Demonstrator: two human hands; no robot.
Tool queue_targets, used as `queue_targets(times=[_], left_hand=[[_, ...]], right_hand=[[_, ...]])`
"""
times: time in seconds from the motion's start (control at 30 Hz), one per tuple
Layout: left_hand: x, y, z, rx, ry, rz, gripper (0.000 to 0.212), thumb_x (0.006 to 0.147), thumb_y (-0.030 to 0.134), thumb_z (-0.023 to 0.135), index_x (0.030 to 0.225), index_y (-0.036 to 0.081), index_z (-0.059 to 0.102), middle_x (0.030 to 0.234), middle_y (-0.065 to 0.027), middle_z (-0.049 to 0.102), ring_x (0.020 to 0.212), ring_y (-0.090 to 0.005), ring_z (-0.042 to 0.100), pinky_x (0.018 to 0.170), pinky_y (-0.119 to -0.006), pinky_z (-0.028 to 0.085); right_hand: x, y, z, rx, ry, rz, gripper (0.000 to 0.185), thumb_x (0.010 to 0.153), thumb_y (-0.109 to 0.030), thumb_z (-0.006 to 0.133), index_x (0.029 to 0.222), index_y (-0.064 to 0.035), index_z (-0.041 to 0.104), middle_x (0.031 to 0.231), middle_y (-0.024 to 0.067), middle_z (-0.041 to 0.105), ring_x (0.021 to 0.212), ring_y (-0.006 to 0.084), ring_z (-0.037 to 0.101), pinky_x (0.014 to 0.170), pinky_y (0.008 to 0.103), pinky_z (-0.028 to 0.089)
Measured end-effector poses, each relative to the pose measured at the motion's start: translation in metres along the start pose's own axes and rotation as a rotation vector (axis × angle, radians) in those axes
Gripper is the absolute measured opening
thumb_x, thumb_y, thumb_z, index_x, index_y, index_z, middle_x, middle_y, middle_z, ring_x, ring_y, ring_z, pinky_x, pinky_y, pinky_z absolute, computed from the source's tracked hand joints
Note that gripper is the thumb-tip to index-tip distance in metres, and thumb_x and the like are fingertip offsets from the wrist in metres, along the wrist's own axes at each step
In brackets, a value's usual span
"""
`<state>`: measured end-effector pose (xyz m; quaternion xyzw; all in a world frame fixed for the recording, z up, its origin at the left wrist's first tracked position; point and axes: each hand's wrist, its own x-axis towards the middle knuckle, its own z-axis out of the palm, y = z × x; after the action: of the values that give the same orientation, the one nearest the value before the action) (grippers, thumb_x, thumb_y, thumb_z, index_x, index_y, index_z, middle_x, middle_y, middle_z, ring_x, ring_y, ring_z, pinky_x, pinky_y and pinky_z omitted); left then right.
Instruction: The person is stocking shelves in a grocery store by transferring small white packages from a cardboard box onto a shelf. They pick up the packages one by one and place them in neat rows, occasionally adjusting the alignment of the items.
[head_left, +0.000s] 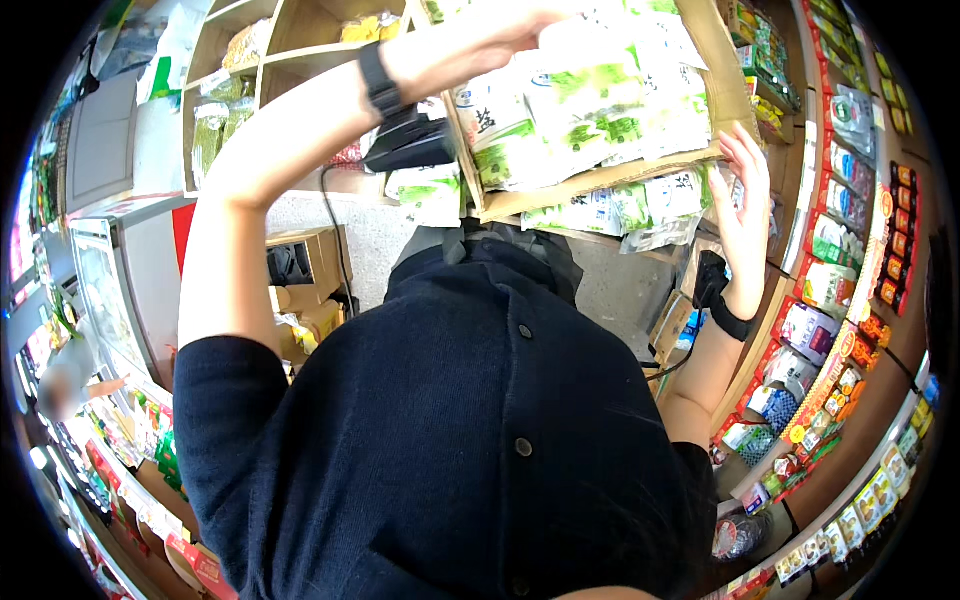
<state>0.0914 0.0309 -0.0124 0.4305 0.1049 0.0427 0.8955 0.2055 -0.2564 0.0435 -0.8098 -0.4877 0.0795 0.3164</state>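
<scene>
A shallow cardboard carton (600, 182) holds many white-and-green plastic packets (592, 142), which bear printed writing. My left hand (517, 37) reaches over the packets from the upper left; its fingertips are lost in glare, so whether it grips one cannot be seen. At the carton's near right corner is my right hand (739, 180), fingers spread and fingertips at the cardboard edge, with nothing seen in it. More such packets (577, 214) lie below the carton's near edge, some in clear plastic. Each wrist wears a black strap with a device and a cable.
Wooden divided bins (300, 56) with bagged dry goods stand at upper left. Shelves of packaged goods (832, 281) curve along the right. Open cardboard boxes (304, 262) sit on the floor left of my legs. Another person (64, 386) is at the far left, near a glass-fronted case (112, 292).
</scene>
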Motion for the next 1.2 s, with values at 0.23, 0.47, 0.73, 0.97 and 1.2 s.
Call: queue_targets(times=[0.23, 0.47, 0.73, 0.97, 1.2], left_hand=[[0.043, -0.102, -0.017, 0.275, 0.169, -0.308, 0.024, 0.087, 0.014, 0.055, 0.099, -0.007, 0.054, 0.084, -0.0063, 0.057, 0.071, -0.0138, 0.052, 0.054, -0.025, 0.041], [0.052, -0.094, 0.009, 0.876, 0.331, -0.555, 0.053, 0.08, 0.022, 0.066, 0.115, -0.01, 0.045, 0.089, -0.0138, 0.062, 0.084, -0.0173, 0.061, 0.067, -0.022, 0.05], [0.052, -0.099, 0.023, 2.26, -0.004, 0.294, 0.106, 0.066, 0.062, 0.063, 0.139, 0.005, 0.01, 0.134, -0.0385, 0.012, 0.107, -0.0486, 0.042, 0.086, -0.055, 0.039], [0.066, -0.134, -0.013, 1.881, -0.405, -0.43, 0.11, 0.07, 0.072, 0.046, 0.139, 0.006, -0.009, 0.13, -0.0442, 0.006, 0.117, -0.0585, 0.022, 0.101, -0.061, 0.01], [0.03, -0.046, -0.004, 1.776, 0.076, 0.208, 0.083, 0.078, 0.065, 0.045, 0.134, 0.005, 0.028, 0.126, -0.0287, 0.039, 0.113, -0.0409, 0.044, 0.096, -0.047, 0.033]], right_hand=[[-0.035, 0.03, -0.02, -0.068, 0.081, 0.043, 0.035, 0.083, -0.012, 0.054, 0.117, -0.0035, 0.051, 0.129, 0.0144, 0.042, 0.118, 0.0254, 0.042, 0.097, 0.0354, 0.034], [-0.065, 0.057, -0.02, 0.039, 0.087, 0.196, 0.033, 0.085, -0.014, 0.054, 0.116, -0.0043, 0.052, 0.129, 0.0151, 0.042, 0.118, 0.028, 0.041, 0.098, 0.0366, 0.032], [-0.059, 0.057, -0.029, -0.031, 0.076, 0.149, 0.032, 0.085, -0.014, 0.054, 0.116, -0.0048, 0.052, 0.129, 0.0158, 0.042, 0.12, 0.0288, 0.039, 0.099, 0.0369, 0.031], [-0.06, 0.067, -0.022, -0.003, -0.007, 0.137, 0.037, 0.087, -0.024, 0.052, 0.119, -0.0053, 0.05, 0.132, 0.0117, 0.039, 0.122, 0.0264, 0.037, 0.097, 0.0372, 0.033], [-0.041, 0.058, -0.015, 0.044, -0.04, 0.06, 0.034, 0.083, -0.01, 0.054, 0.116, -0.0025, 0.051, 0.128, 0.0145, 0.043, 0.116, 0.027, 0.044, 0.097, 0.0354, 0.034]])
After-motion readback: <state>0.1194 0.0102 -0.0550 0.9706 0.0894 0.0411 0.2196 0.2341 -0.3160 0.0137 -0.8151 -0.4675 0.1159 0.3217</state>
